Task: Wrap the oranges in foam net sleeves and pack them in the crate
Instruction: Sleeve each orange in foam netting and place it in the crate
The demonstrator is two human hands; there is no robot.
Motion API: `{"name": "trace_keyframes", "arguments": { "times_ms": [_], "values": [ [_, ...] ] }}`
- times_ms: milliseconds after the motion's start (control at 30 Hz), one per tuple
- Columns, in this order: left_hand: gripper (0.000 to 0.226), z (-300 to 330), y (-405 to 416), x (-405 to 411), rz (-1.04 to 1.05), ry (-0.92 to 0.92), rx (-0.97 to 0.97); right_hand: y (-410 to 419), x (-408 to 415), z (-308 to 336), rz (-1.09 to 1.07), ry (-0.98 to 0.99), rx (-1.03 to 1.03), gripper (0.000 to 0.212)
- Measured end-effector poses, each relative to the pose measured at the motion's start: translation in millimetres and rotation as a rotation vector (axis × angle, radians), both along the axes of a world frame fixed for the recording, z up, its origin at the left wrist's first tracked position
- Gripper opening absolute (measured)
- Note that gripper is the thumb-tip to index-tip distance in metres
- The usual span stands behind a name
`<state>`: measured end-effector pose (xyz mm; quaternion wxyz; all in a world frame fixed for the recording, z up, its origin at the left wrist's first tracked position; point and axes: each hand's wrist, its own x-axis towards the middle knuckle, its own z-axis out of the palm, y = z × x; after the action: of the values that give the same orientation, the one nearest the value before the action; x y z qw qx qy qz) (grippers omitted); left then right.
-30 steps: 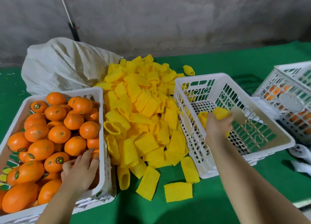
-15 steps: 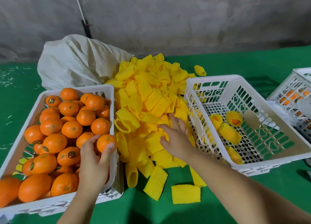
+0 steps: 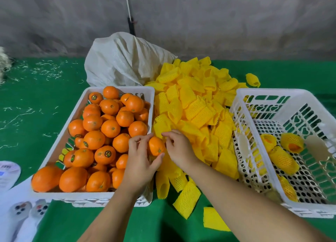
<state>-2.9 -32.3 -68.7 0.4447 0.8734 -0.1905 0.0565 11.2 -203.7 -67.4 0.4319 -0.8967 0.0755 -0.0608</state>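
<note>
Head view: left grip (image 3: 141,157) round orange (image 3: 156,146), right grip (image 3: 179,147) pinching a sleeve (image 3: 164,138), sleeve pile (image 3: 196,110) behind

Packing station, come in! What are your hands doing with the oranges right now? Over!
Left hand holds one bare orange. Right hand pinches a yellow foam net sleeve beside it. Wrapped oranges already in right crate. Nothing blocking.

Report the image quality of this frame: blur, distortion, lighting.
Head view: wide-angle bending bows the right crate rim; corners soften, smearing the papers at lower left; lighting is flat with faint shadows; the held orange and the left hand stay reasonably sharp.
</note>
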Motion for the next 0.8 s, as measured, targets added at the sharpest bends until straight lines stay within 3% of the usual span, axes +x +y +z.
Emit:
{"name": "trace_keyframes", "arguments": {
  "times_ms": [100, 200, 300, 400, 633, 733, 800],
  "values": [
    [0.064, 10, -3, -11, 0.029, 0.002, -0.163, -3, -24, 1, -0.065, -0.198, 0.150, 0.022],
    [0.060, 19, -17, -25, 0.095, 0.145, -0.445, 2, -42, 13, -0.122, -0.242, 0.366, 0.038],
    [0.060, 21, -26, -34, 0.024, 0.310, -0.670, 9, -60, 26, -0.060, -0.212, 0.674, 0.047],
    [0.056, 20, -21, -31, -0.031, 0.354, -0.686, 9, -70, 40, -0.109, -0.122, 0.750, 0.023],
    [0.052, 10, -8, -26, -0.089, 0.493, -0.735, -8, -74, 61, -0.048, 0.115, 0.522, 0.012],
    [0.055, 8, -4, -24, -0.159, 0.516, -0.753, -11, -71, 57, -0.138, 0.037, 0.464, 0.006],
    [0.057, 8, -2, -26, -0.204, 0.495, -0.740, -11, -68, 52, -0.290, -0.098, 0.260, 0.015]
  ]
}}
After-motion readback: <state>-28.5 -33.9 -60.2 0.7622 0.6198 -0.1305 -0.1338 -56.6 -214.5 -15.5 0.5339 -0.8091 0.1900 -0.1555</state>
